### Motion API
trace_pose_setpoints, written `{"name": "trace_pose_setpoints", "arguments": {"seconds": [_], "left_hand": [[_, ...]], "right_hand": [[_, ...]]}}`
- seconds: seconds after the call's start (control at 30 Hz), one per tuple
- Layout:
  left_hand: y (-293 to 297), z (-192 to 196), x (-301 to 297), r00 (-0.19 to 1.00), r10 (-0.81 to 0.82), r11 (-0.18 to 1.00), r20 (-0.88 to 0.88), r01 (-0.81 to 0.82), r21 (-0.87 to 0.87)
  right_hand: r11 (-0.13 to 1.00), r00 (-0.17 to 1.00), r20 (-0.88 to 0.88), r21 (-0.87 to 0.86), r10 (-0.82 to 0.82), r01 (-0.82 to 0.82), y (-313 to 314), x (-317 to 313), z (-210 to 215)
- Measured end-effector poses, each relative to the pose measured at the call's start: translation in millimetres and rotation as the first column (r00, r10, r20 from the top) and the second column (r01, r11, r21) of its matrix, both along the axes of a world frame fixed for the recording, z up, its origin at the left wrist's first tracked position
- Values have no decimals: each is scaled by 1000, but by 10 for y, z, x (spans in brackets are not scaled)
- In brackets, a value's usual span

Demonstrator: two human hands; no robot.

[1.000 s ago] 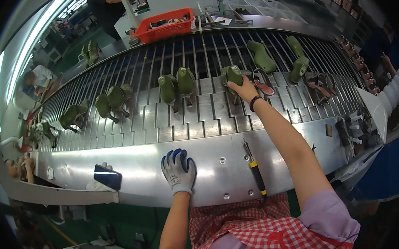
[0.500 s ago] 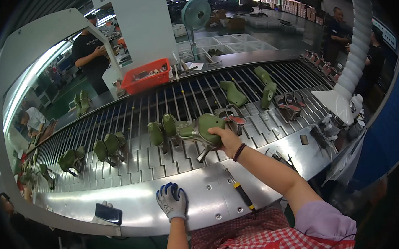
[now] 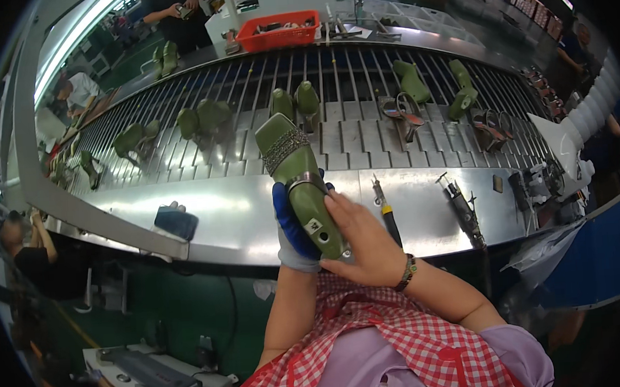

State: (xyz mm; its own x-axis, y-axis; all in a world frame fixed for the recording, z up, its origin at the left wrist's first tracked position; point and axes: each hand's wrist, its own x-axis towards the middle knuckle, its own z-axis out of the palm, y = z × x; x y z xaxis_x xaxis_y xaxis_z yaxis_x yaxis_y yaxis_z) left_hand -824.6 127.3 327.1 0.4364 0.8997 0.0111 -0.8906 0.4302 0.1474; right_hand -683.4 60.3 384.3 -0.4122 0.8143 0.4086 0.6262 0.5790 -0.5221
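Observation:
A green shoe last [image 3: 318,218] with a sandal on it is held close in front of me, sole away and toe pointing up. The sandal has a glittery toe band [image 3: 285,150] and a thin strap [image 3: 305,179]. My left hand [image 3: 292,226], in a grey glove with blue fingers, is closed round the last from the left and beneath. My bare right hand [image 3: 366,243] is closed on its right side near the heel end, thumb low and fingers along the edge. Part of the left fingers is hidden behind the last.
A slatted metal conveyor [image 3: 250,137] carries several green lasts and loose sandals [image 3: 408,113]. On the steel ledge lie a yellow-and-black hand tool [image 3: 388,217], a phone [image 3: 177,221] and a pneumatic-looking tool [image 3: 464,212]. A red basket [image 3: 279,36] stands beyond; a white hose hood [image 3: 558,136] is at right.
The last with its sandal has come from over the conveyor to in front of my body and turned toe up. My left hand has left the ledge and taken hold of it. My view has tilted down.

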Motion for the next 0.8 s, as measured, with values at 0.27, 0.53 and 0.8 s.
{"name": "trace_pose_setpoints", "arguments": {"seconds": [0.27,0.53,0.8], "left_hand": [[-159,118,-160,839,416,909,-352,-399,123],[-202,121,-141,700,568,816,-432,-545,191],[-262,163,-154,632,604,787,-486,-570,236]], "right_hand": [[976,970,-244,206,-19,71,-86,-101,418],[977,967,-246,181,-69,116,-130,-87,400],[990,976,-211,112,-59,84,-184,-41,403]]}}
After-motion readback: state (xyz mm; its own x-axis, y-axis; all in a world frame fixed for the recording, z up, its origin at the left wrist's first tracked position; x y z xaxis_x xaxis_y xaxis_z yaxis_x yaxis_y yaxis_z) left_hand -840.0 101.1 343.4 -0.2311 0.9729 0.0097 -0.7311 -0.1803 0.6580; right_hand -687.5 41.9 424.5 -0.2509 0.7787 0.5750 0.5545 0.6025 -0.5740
